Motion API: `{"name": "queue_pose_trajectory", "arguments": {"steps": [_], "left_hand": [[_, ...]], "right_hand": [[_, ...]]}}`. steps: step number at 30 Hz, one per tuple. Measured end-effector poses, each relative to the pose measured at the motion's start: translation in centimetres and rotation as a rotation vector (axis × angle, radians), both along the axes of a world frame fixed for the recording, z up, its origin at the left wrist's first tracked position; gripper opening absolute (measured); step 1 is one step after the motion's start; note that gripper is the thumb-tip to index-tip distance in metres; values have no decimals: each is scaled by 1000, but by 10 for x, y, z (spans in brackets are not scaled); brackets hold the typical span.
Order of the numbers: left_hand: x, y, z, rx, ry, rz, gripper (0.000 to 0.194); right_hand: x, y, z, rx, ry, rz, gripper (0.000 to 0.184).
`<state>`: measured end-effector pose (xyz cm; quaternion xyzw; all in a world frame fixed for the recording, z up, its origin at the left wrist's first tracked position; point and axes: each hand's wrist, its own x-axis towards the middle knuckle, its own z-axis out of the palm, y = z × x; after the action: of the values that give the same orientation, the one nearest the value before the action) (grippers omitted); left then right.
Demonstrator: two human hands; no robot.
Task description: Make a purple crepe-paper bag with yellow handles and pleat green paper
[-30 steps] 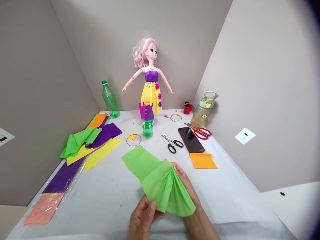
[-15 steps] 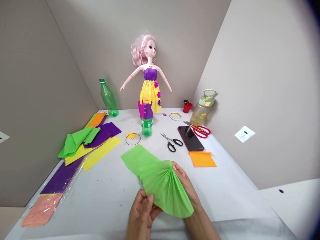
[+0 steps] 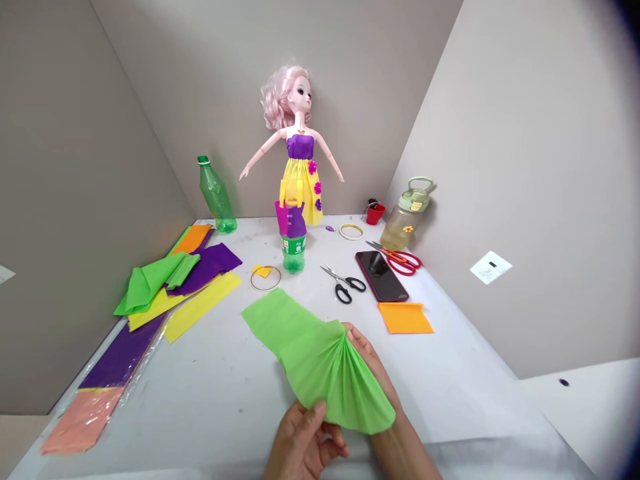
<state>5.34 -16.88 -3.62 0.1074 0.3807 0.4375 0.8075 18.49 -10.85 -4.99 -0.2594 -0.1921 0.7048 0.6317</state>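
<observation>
A strip of green crepe paper (image 3: pixel 320 367) hangs between my hands, its right part gathered into fan-like pleats and its left end lying flat towards the table. My right hand (image 3: pixel 373 363) is behind the paper, pinching the gathered point at the top edge; some of its fingers are hidden by the sheet. At the lower edge, my left hand (image 3: pixel 310 430) grips the paper between thumb and fingers. Just beyond the strip lie black-handled scissors (image 3: pixel 344 283) and a thin ring (image 3: pixel 267 278) with a yellow scrap.
A doll (image 3: pixel 301 147) in a purple and yellow dress stands at the back, behind a cut green bottle (image 3: pixel 293 253). Coloured paper (image 3: pixel 150 283) lies left, near another green bottle (image 3: pixel 217 197). A phone (image 3: pixel 383 276), red-handled scissors (image 3: pixel 404 262), orange paper (image 3: pixel 406 319) and a water bottle (image 3: pixel 407 217) are right.
My left hand has shifted along the paper's lower edge, first left, then back right. The pleats have spread into a more even fan. My right hand keeps its pinch.
</observation>
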Motion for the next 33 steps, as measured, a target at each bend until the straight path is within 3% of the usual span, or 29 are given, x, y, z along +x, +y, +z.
{"name": "queue_pose_trajectory", "arguments": {"steps": [11, 21, 24, 28, 33], "left_hand": [[1, 0, -3, 70, 121, 68, 44], [12, -3, -7, 105, 203, -9, 49], [14, -3, -7, 97, 154, -4, 52], [20, -1, -5, 50, 52, -91, 58], [17, -2, -9, 87, 100, -116, 52]], "right_hand": [[-1, -2, 8, -49, -7, -30, 15], [1, 0, 8, -4, -47, 13, 17], [1, 1, 7, 2, -49, 8, 16], [0, 1, 6, -20, -25, -20, 14], [-2, 0, 12, -40, -33, -23, 16]]}}
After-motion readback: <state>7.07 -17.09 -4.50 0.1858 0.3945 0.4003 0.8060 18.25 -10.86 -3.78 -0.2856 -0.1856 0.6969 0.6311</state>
